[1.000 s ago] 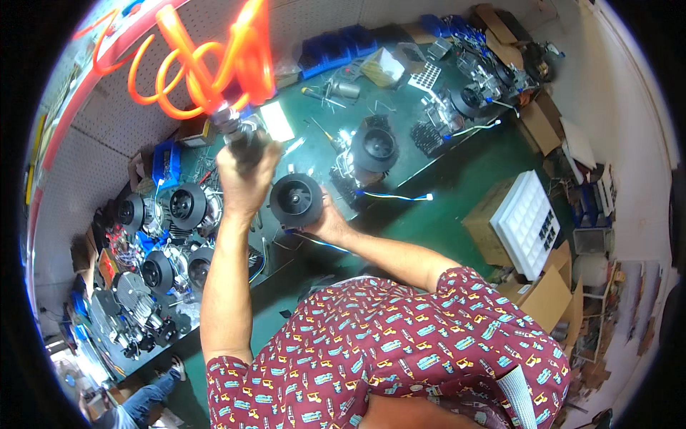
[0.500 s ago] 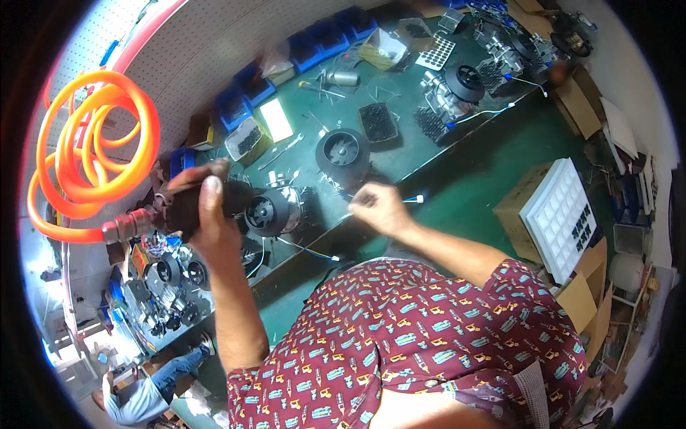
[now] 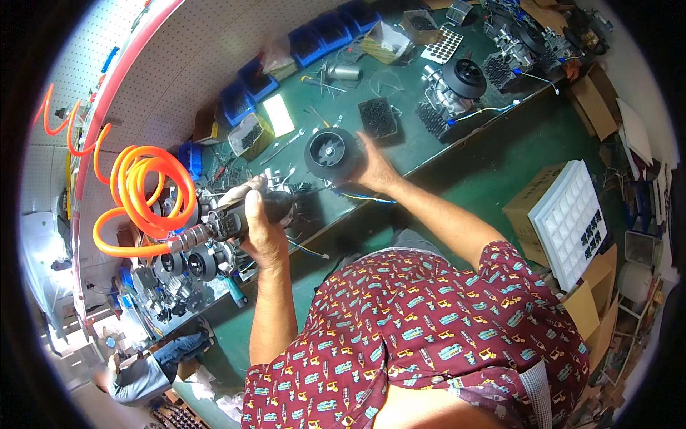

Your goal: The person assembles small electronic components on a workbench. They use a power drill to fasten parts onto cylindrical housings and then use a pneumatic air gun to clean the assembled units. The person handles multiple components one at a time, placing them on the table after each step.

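Observation:
My left hand (image 3: 261,227) is wrapped round a dark air-powered driver (image 3: 234,219) above the bench. Metal fittings join its rear to a coiled orange air hose (image 3: 153,196). Against the near right side of a motor assembly with a round black fan housing (image 3: 330,153), my right hand (image 3: 375,170) has its fingers curved in a grip. The fan blades face up at me, and a blue and yellow cable comes out below. Partly hidden behind the driver is another such assembly (image 3: 280,187).
On the green bench (image 3: 407,146) stand a box of small dark parts (image 3: 377,118), blue bins (image 3: 307,44), a white sheet (image 3: 279,116) and another fan assembly (image 3: 464,79). A white tray (image 3: 568,222) leans by a carton at right. At lower left is another person (image 3: 146,373).
My left hand has carried the driver right and nearer. My right hand has gone from a pinch beside the fan assembly to gripping its side. The assembly has shifted slightly left.

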### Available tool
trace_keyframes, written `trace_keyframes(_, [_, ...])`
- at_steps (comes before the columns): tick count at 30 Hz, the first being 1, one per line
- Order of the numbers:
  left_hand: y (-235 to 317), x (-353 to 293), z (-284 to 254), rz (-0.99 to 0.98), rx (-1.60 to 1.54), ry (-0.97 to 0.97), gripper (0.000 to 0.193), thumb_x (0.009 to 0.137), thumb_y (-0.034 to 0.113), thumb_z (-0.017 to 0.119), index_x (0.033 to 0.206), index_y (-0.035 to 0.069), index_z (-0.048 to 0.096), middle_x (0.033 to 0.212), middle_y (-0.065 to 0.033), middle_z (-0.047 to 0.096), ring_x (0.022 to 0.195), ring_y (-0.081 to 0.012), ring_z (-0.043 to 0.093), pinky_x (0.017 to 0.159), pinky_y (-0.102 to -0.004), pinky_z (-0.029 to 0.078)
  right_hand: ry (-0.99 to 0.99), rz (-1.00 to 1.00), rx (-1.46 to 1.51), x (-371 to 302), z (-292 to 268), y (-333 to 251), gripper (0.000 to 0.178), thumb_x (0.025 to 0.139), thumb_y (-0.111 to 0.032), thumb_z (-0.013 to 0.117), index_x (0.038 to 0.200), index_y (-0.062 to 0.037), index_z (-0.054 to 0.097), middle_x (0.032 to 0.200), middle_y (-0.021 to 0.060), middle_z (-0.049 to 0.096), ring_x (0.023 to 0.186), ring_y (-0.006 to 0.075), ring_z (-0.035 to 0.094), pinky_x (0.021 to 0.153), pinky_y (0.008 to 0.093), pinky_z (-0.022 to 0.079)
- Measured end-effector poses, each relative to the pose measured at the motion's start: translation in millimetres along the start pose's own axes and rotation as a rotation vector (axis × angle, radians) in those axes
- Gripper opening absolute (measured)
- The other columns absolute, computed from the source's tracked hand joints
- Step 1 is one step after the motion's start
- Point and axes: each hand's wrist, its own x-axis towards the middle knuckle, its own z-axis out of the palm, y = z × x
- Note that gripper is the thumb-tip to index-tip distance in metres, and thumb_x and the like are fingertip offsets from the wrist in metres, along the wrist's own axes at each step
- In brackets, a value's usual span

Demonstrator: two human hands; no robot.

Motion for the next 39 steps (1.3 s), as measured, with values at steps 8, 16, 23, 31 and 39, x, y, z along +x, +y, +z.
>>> trace_keyframes(8, [-4,-3,-10,0.010,0.066,0.018,0.025,0.088,0.007,0.065,0.110,0.007,0.053,0.104,-0.0097,0.063,0.103,-0.0237,0.064,0.102,-0.0455,0.050,-0.023,-0.185,-0.156,6,17,2,0.109,0.062,-0.041,0.093,0.144,-0.0002,0.034,0.134,0.0158,0.057,0.126,0.0294,0.053,0.112,0.0363,0.038])
trace_keyframes(16, [15,3,41,-0.027,0.360,-0.348,0.024,0.087,-0.003,0.067,0.109,0.001,0.059,0.106,-0.0098,0.068,0.100,-0.0194,0.065,0.094,-0.0340,0.051,-0.009,-0.087,0.089,-4,-4,-15,0.092,0.063,-0.022,0.093,0.137,-0.0015,0.041,0.124,0.0176,0.061,0.116,0.0277,0.061,0.099,0.0375,0.048])
trace_keyframes(23, [2,2,36,0.041,0.276,-0.386,0.015,0.087,-0.005,0.064,0.092,0.002,0.052,0.085,-0.0071,0.061,0.089,-0.0189,0.064,0.097,-0.0447,0.053,-0.004,-0.044,0.237,-11,15,-5,0.102,0.062,-0.016,0.091,0.147,-0.0058,0.034,0.126,0.0183,0.061,0.116,0.0307,0.061,0.100,0.0402,0.049])
trace_keyframes(31, [5,4,13,0.054,0.296,-0.336,0.017,0.087,-0.005,0.064,0.088,0.003,0.048,0.080,-0.0075,0.061,0.082,-0.0211,0.063,0.090,-0.0468,0.055,0.004,0.027,0.074,-15,34,-9,0.105,0.062,-0.019,0.089,0.150,-0.0125,0.032,0.124,0.0209,0.063,0.112,0.0376,0.064,0.095,0.0448,0.052])
trace_keyframes(39, [3,2,18,0.078,0.280,-0.386,0.018,0.090,-0.001,0.063,0.094,0.003,0.047,0.082,-0.0069,0.060,0.083,-0.0190,0.063,0.094,-0.0465,0.054,0.021,0.022,0.124,-20,27,-16,0.102,0.064,-0.019,0.088,0.148,-0.0116,0.032,0.122,0.0210,0.063,0.112,0.0370,0.064,0.094,0.0434,0.052])
